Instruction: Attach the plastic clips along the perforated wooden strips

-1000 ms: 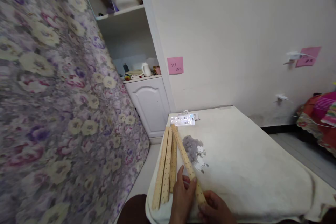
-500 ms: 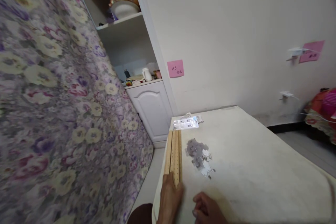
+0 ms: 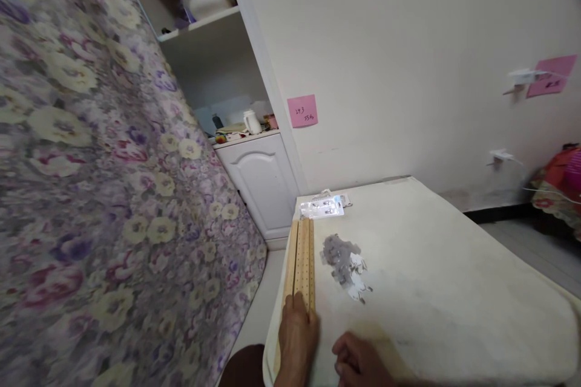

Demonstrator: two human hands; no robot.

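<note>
Pale wooden strips with rows of small holes [image 3: 304, 260] lie side by side along the table's left edge. My left hand [image 3: 297, 329] is closed over their near part, fingers curled on the wood. To its right, my right hand [image 3: 358, 360] hovers or rests low over the near table edge, its fingers curled in. What it holds, if anything, is hidden. Beyond it lies a pile of small grey, translucent pieces [image 3: 338, 254], with white pieces bearing small metallic bits [image 3: 358, 281] at its near right side.
Clear plastic packages [image 3: 322, 207] lie at the table's far left corner. The pale-covered table [image 3: 436, 278] meets the white wall, which bears a pink note [image 3: 302, 111]. A floral curtain [image 3: 136, 193] hangs at the left, beside a white cabinet [image 3: 261, 181].
The view has shifted slightly, so wall and shelves sit a little higher. My left hand stays on the wooden strips, its fingers slightly more bunched. My right hand is nearly unmoved.
</note>
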